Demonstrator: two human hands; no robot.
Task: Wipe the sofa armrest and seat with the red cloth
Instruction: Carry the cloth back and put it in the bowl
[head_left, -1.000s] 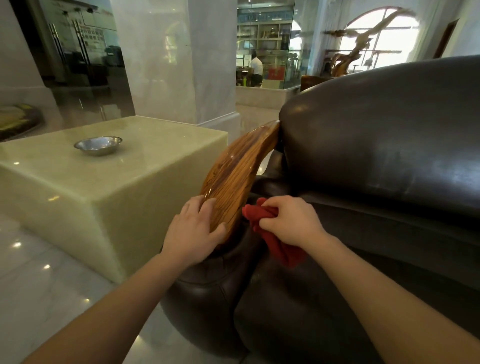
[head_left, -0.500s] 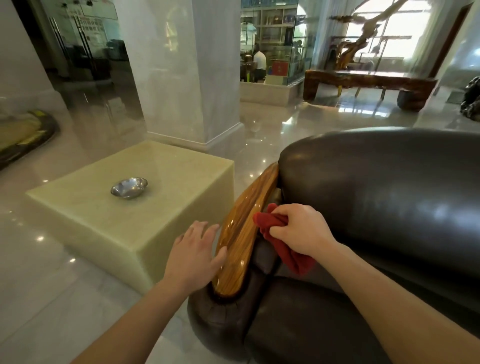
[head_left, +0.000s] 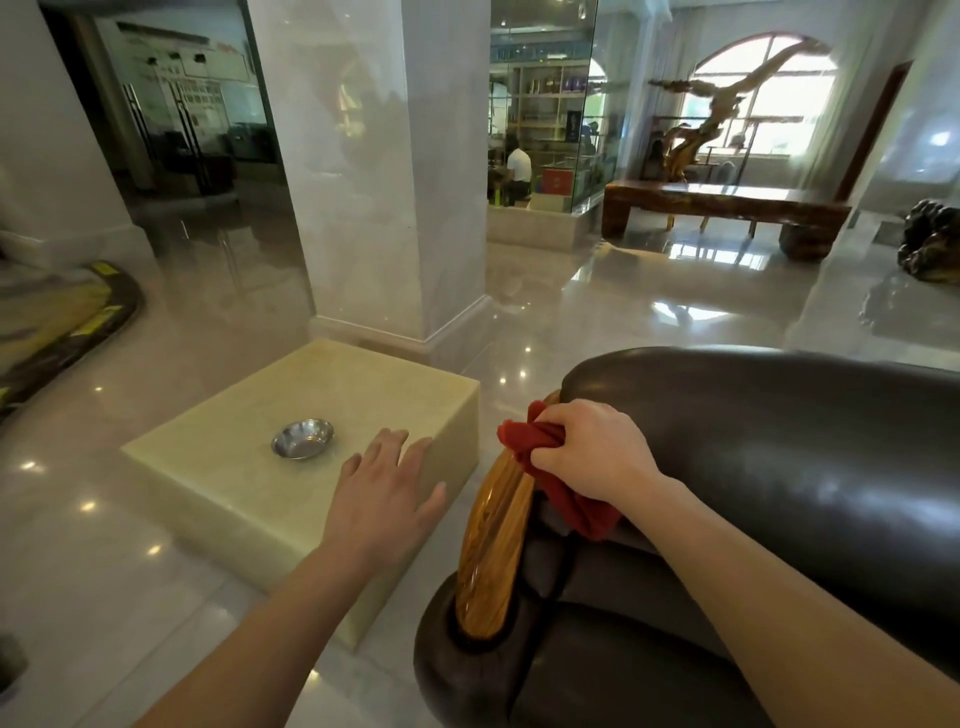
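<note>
I am gripping the red cloth in my right hand, fingers curled tight around a bunched fold of it, pressing it against the far upper end of the wooden armrest. The rest of the cloth is hanging down below my fist, draping into the gap between the wooden armrest and the dark leather sofa. The armrest's polished wood is curving down toward me and ending in the rounded leather front of the sofa arm. The seat is lying below my right forearm, mostly hidden by it.

My left hand is holding nothing: it is open, palm down, fingers spread, hovering off to the left of the armrest and apart from it, over the near corner of the pale green stone bench. Whether it is touching the stone I cannot tell. A small metal bowl is sitting on the bench top, just beyond my left fingertips. The glossy tiled floor is reflecting the ceiling lights around a white marble pillar behind the bench.
</note>
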